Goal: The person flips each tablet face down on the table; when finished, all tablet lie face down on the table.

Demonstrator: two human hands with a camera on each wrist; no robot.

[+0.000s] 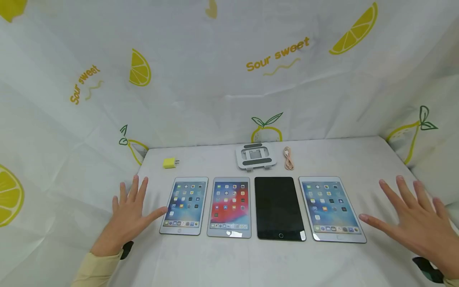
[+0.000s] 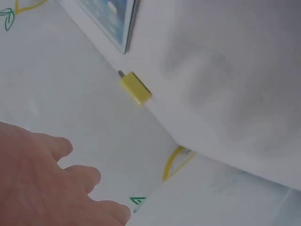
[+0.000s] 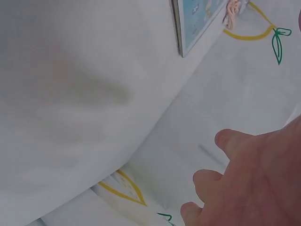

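Both hands hold nothing, fingers spread. My left hand [image 1: 127,219] is left of a row of tablets, its thumb tip by the edge of the leftmost white tablet [image 1: 184,205]. To the right, my right hand [image 1: 417,219] has its thumb beside the rightmost white tablet [image 1: 332,209]. Between these two lie a white tablet with a red and blue screen [image 1: 230,207] and a black tablet [image 1: 279,208] with a dark screen. In the wrist views, fingers [image 2: 84,179] of the left and fingers [image 3: 209,181] of the right show in part.
Behind the row, along the table's back, lie a yellow charger plug [image 1: 169,163], a grey-white folding stand [image 1: 256,156] and a coiled pinkish cable [image 1: 288,158]. A white cloth with lemon prints [image 1: 201,111] hangs behind and at the sides of the white table [image 1: 215,263].
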